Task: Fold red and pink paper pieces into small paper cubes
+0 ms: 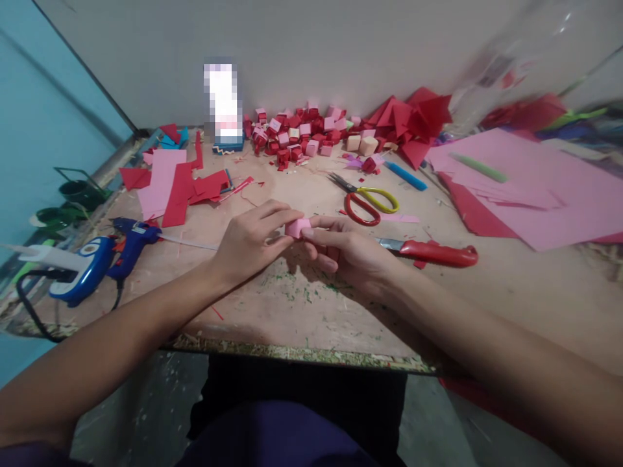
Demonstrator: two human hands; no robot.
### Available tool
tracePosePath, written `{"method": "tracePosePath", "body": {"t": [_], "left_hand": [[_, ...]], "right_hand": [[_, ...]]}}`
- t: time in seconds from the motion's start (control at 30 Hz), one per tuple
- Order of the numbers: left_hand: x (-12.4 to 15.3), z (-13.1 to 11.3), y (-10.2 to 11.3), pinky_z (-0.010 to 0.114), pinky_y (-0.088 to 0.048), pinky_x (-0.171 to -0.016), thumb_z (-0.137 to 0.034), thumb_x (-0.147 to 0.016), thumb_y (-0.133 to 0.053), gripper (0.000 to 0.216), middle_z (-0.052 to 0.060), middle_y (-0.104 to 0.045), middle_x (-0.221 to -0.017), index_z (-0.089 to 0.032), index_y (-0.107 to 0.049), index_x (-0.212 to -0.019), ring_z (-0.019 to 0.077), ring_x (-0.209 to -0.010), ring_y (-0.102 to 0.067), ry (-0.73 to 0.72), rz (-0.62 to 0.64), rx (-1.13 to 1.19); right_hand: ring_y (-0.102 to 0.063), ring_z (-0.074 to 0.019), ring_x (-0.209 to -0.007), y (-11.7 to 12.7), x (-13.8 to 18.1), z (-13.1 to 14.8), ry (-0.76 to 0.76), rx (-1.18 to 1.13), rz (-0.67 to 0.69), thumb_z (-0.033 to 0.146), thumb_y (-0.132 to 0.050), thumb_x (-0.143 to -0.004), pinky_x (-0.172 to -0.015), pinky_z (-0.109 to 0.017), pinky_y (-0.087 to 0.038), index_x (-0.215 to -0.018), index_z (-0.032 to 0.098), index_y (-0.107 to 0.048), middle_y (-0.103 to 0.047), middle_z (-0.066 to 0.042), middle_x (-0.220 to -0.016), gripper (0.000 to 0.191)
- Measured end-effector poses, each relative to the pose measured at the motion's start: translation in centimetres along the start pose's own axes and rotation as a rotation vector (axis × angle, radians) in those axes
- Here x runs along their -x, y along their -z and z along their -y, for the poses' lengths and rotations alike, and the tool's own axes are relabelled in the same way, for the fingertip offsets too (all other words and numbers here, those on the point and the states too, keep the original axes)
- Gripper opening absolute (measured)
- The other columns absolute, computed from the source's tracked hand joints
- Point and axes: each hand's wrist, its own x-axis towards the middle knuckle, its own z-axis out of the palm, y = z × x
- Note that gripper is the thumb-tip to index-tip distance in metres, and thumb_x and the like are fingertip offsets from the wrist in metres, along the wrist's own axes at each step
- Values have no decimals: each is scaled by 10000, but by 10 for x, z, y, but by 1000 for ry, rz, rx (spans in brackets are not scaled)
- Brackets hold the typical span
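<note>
My left hand (250, 240) and my right hand (348, 250) meet over the middle of the wooden table (511, 292). Both pinch a small pink paper cube (297, 227) between their fingertips, just above the tabletop. The fingers of both hands are curled round it, so part of the cube is hidden. A red-handled knife (433, 252) lies right behind my right hand. Scissors (367, 200) with one yellow and one red loop lie just beyond the cube.
A pile of small red and pink cubes (302, 133) sits at the back by the wall. Pink and red paper sheets (525, 188) cover the right side, paper strips (175, 185) the left. A blue glue gun (134, 243) lies at the left edge, a blue pen (406, 175) near the scissors.
</note>
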Motion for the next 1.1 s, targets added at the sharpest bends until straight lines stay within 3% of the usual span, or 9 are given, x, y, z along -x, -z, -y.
{"method": "tracePosePath", "body": {"t": [0.1,0.2,0.33,0.43,0.5,0.6,0.73,0.87,1.1], "left_hand": [[-1,-2,1,318,-576,-952,-143,-938,-701,256,72,-770,-1181,-188,-706,-1190,197,-1100,-723,14,8,82],[-2,-6,2,313,-578,-951,-142,-926,-723,288,67,-784,-1157,-182,-711,-1211,188,-1064,-732,64,11,183],[-4,-9,1,321,-576,-915,-244,-928,-748,323,64,-782,-1104,-185,-719,-1244,190,-1007,-721,230,65,335],[-4,-9,-2,284,-578,-766,-314,-956,-706,362,39,-759,-1016,-213,-671,-1301,156,-845,-704,493,109,581],[-4,-9,-4,245,-549,-651,-344,-974,-673,322,5,-726,-911,-225,-620,-1268,122,-703,-662,656,122,805],[-3,-7,-5,205,-498,-561,-389,-985,-652,214,-43,-662,-752,-236,-551,-1096,99,-594,-604,755,143,1007],[-4,-6,-6,190,-467,-516,-441,-995,-628,233,-56,-616,-665,-233,-531,-1030,97,-551,-569,758,172,1018],[-5,-6,-5,204,-499,-555,-443,-995,-617,232,-37,-631,-727,-222,-573,-1053,101,-598,-605,746,136,980],[-6,-1,-1,250,-556,-730,-297,-867,-777,221,23,-713,-1021,-198,-678,-1037,148,-875,-700,536,-26,698]], "right_hand": [[-385,-97,-405,2,0,1,-7,-27,5,273,-705,-901,-475,-260,-423,-679,180,-654,-485,38,-456,246],[-430,-126,-423,5,-1,0,-17,2,-31,321,-680,-908,-473,-278,-428,-674,197,-629,-447,35,-430,269],[-426,-93,-398,12,-7,-1,58,220,-243,359,-690,-908,-388,-258,-325,-681,188,-600,-603,-15,-586,298],[-521,-107,-461,14,-8,0,205,488,-356,323,-724,-880,-430,-267,-395,-876,182,-691,-705,-42,-770,145],[-591,-122,-545,12,-6,1,296,650,-346,282,-751,-847,-504,-287,-477,-1088,186,-726,-750,-66,-981,261],[-656,-158,-656,8,-1,1,341,769,-271,292,-749,-859,-559,-302,-514,-1268,198,-706,-747,-91,-1145,422],[-687,-190,-712,6,0,-1,317,754,-234,305,-741,-878,-584,-306,-530,-1211,195,-738,-766,-68,-993,351],[-694,-198,-665,10,-4,-2,293,609,-248,332,-790,-846,-584,-322,-564,-1086,185,-760,-741,-44,-813,282],[-704,-169,-699,11,-6,1,251,428,-296,336,-844,-793,-573,-302,-581,-1096,175,-742,-756,-98,-1125,357]]}}
